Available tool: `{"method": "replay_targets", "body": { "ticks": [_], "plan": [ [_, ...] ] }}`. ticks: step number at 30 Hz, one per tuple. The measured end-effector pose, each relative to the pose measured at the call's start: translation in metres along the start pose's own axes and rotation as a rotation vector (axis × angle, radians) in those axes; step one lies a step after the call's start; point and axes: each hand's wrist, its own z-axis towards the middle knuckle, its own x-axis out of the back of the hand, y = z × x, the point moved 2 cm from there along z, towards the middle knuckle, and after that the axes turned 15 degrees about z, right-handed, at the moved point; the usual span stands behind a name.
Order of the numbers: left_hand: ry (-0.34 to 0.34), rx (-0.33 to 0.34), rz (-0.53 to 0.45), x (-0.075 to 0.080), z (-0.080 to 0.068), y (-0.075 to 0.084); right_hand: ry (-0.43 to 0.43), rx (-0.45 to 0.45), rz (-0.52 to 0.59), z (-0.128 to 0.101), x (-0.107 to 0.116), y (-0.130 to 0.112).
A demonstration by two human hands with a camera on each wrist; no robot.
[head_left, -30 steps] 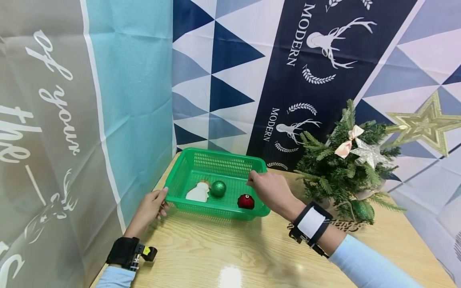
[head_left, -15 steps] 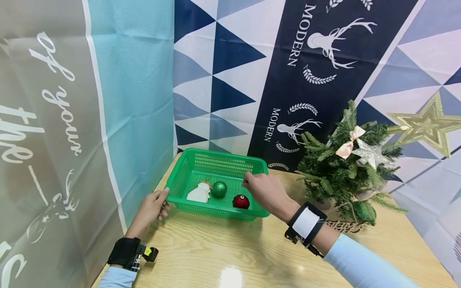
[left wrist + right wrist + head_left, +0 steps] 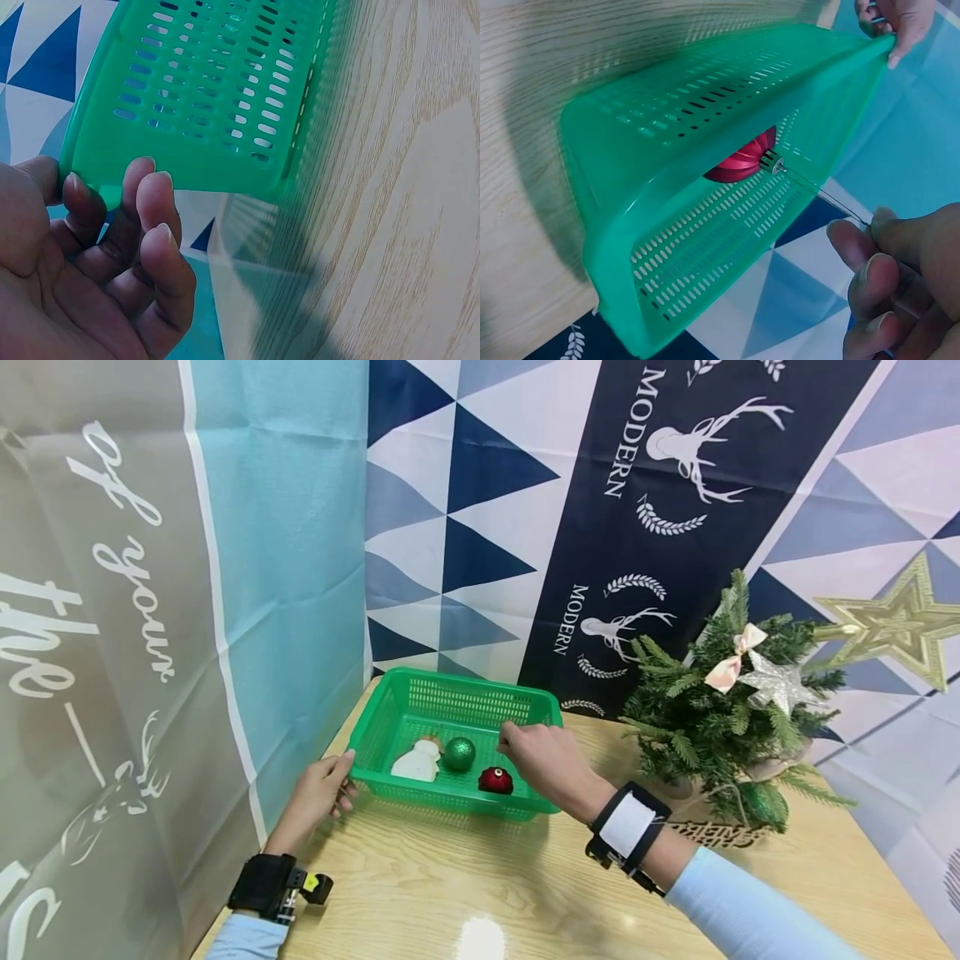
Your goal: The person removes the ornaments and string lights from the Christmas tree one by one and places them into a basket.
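A green perforated plastic basket (image 3: 468, 676) stands on the wooden table. My left hand (image 3: 317, 793) pinches its left rim between thumb and index finger, the other fingers loosely bent below in the left wrist view. Over the basket's right part, my right hand (image 3: 547, 767) pinches the thin loop of string (image 3: 826, 198) of a red ribbed Christmas bauble (image 3: 496, 781). The string looks taut; whether the bauble touches the basket floor I cannot tell. A green glitter bauble (image 3: 459, 754) and a white snowman-shaped ornament (image 3: 415, 763) lie in the basket's left half.
To the right stands a small artificial Christmas tree (image 3: 690, 718) with a silver star, a pink bow and a large gold star (image 3: 896, 618). Brown cut-out lettering (image 3: 720, 835) sits at its foot. Patterned cloths hang close behind and at the left.
My right hand has moved left over the basket, and the red bauble has shifted left with it, closer to the green bauble. The left hand keeps its hold on the rim.
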Motion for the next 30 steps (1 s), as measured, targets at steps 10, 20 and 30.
{"method": "replay_targets", "body": {
  "ticks": [10,20,30],
  "plan": [
    [-0.007,-0.007,-0.011,0.000,-0.002,-0.002,-0.027,0.020,0.006,0.004,-0.011,-0.006],
    [0.004,-0.004,-0.022,-0.003,0.001,-0.003,-0.027,0.035,0.002,0.010,-0.020,-0.011],
    [0.007,-0.005,-0.020,-0.004,0.001,-0.003,-0.042,0.048,0.012,0.011,-0.031,-0.017]
  ]
}}
